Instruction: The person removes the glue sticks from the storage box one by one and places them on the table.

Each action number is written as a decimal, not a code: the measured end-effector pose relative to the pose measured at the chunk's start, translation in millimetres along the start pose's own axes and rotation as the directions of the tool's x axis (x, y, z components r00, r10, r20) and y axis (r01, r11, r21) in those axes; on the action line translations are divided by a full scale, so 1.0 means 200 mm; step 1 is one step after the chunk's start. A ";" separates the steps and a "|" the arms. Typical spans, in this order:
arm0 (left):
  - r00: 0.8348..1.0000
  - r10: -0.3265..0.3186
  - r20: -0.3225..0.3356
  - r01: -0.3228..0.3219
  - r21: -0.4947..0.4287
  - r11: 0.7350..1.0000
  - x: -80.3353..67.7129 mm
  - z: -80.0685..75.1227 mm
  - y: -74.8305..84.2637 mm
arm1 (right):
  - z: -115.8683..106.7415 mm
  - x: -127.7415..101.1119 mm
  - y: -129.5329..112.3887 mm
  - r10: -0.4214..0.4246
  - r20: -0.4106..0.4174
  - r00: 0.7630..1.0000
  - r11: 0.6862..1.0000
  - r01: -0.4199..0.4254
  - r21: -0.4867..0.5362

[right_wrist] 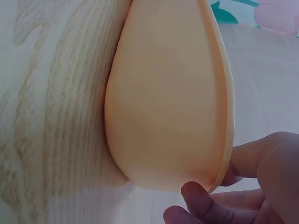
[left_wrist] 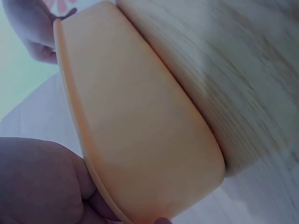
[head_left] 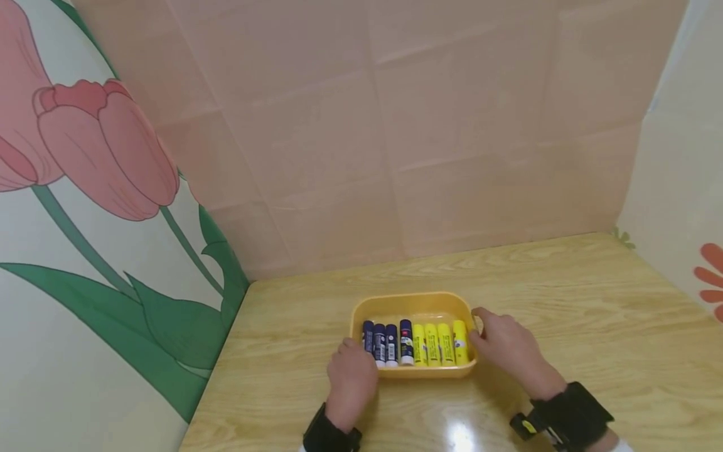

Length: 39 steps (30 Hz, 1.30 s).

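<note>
A wall panel printed with a large pink tulip and green leaves [head_left: 107,207] is standing to the far left of the left hand [head_left: 351,380], meeting a plain pale-pink creased back wall [head_left: 407,138] behind both hands. The left hand is gripping the left end of the shallow rounded yellow-orange plastic tray [head_left: 412,302], its fingers curling over the rim there; the left wrist view is showing the thumb [left_wrist: 42,182] pressing against the rim from outside. A black wrist strap [head_left: 327,436] is sitting just behind that hand.

Between the two hands, the tray is resting flat on the glossy light wood-grain tabletop [head_left: 565,295], close to the person's edge. Inside it, four dark-blue cylindrical glue sticks [head_left: 386,343] are lying side by side nearer the left hand, and four yellow cylindrical glue sticks [head_left: 439,343] are lying touching them, nearer the right hand [head_left: 505,348].

The right hand is grasping the tray's right end, fingers hooking over the rim; the right wrist view is showing a fingertip [right_wrist: 201,198] touching the outer wall. Far to the right of that hand, a pale wall with an orange flower print [head_left: 708,276] is closing the corner.
</note>
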<state>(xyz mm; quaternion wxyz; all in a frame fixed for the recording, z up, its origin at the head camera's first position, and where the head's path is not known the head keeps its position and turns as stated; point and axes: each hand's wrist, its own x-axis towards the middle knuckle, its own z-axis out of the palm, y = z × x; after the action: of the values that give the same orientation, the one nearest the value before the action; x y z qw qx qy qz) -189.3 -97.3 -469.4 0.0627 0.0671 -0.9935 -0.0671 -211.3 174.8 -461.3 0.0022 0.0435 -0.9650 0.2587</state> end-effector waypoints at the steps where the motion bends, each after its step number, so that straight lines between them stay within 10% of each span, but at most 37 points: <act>1: 1.000 0.000 0.003 0.000 -0.009 1.000 -0.01 0.00 0.00 | 0.00 0.00 0.00 -0.002 -0.002 1.000 1.000 0.002 -0.002; 21: 0.988 0.035 0.150 -0.029 -0.042 0.999 -0.05 -0.08 0.00 | -0.06 -0.02 0.01 -0.043 -0.005 0.999 0.995 0.042 -0.091; 29: 0.998 0.033 0.045 -0.031 -0.035 0.999 0.02 -0.06 -0.04 | -0.09 -0.02 0.00 -0.047 0.021 0.999 0.993 0.049 -0.106; 39: 0.996 0.058 0.075 -0.050 -0.096 0.994 0.09 0.04 -0.05 | -0.11 -0.02 -0.01 -0.051 0.053 0.997 0.993 0.056 -0.108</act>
<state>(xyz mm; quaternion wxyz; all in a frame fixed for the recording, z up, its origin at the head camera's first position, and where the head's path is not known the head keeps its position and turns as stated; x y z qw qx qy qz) -206.7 -108.0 -476.9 0.0289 0.0344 -0.9924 -0.1148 -206.9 184.7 -440.8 -0.0125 0.0757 -0.9759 0.2043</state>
